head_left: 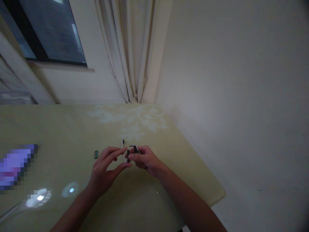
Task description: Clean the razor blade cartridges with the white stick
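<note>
My left hand (103, 169) reaches in from the left, its index fingertip and thumb at the two ends of a small dark flat piece (128, 156). My right hand (146, 161) is closed, with its thumb against that piece. A black part with a pale edge (136, 149) sticks up from the right hand's fingers; whether it joins the dark piece is too small to tell. Behind the fingertips, a thin white stick with a dark end (123, 141) lies on the table, partly hidden. Left of my left hand rests a small dark frame-like piece with green inside (96, 154).
The glossy yellowish table (193, 180) has a pale floral pattern, and its right edge runs along a plain wall (229, 96). A pixelated purple-blue panel (16, 166) is at the left. Curtains (130, 48) and a window (55, 29) are at the back.
</note>
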A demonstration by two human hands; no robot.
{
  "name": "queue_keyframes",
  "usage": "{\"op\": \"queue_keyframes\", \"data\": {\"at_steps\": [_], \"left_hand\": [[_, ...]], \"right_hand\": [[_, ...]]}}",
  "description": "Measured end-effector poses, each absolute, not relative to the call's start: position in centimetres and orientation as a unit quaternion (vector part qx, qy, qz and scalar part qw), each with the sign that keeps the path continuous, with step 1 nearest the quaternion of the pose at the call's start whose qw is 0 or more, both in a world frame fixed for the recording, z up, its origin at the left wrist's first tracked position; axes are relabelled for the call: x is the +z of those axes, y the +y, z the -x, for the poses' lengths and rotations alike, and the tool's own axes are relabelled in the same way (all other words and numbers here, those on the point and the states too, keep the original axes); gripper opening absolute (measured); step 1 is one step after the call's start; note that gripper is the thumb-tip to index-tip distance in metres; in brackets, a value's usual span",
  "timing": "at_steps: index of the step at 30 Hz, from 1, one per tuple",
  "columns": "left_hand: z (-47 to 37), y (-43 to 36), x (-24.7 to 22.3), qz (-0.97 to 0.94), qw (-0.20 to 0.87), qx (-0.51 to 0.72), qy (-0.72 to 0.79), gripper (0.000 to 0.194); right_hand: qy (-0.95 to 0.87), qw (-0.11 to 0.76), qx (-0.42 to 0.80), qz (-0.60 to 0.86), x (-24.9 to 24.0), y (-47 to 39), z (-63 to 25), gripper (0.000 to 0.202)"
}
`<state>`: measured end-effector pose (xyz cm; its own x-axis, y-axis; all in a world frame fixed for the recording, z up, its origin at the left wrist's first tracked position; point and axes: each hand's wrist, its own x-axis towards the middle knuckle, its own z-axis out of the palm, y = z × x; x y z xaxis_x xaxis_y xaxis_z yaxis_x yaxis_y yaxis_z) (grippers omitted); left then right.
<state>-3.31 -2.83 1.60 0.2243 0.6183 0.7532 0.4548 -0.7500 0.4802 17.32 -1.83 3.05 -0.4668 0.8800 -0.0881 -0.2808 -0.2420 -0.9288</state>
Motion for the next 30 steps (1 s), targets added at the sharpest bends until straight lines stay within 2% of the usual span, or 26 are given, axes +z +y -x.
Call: {"op": "queue_keyframes", "data": {"at_steps": [2, 5, 12, 15, 17, 20, 25, 30], "left_hand": [[3.2, -2.8, 1.8, -0.766, 0.132, 0.509, 0.370, 0.051], [3.1, -2.7, 2.1, -0.750, 0.195, 0.500, 0.388, 0.048], [2.9, -3.0, 1.9, -0.755, 0.190, 0.503, 0.375, 0.049], [2.7, -3.1, 1.8, -0.744, 0.220, 0.505, 0.379, 0.049], [2.6, -3.1, 2.0, -0.719, 0.278, 0.505, 0.389, 0.052], [2.6, -2.9, 2.4, -0.657, 0.404, 0.483, 0.414, 0.046], [2.8, -2.7, 2.0, -0.584, 0.574, 0.393, 0.418, 0.049], [2.6, -2.7, 1.1, -0.524, 0.650, 0.390, 0.389, 0.048]], "right_hand": [[-0.472, 0.425, 0.692, 0.343, 3.1, -1.8, -17.4, 0.033], [-0.477, 0.448, 0.659, 0.371, 3.3, -1.6, -17.7, 0.036], [-0.479, 0.400, 0.696, 0.354, 3.4, -1.6, -17.9, 0.035], [-0.505, 0.396, 0.679, 0.356, 3.2, -1.7, -17.8, 0.035], [-0.532, 0.418, 0.640, 0.363, 3.2, -1.8, -17.8, 0.034], [-0.601, 0.459, 0.526, 0.388, 3.5, -2.0, -18.0, 0.031], [-0.733, 0.468, 0.328, 0.370, 3.7, -2.3, -18.4, 0.020], [-0.782, 0.449, 0.254, 0.349, 3.1, -2.4, -18.7, 0.019]]}}
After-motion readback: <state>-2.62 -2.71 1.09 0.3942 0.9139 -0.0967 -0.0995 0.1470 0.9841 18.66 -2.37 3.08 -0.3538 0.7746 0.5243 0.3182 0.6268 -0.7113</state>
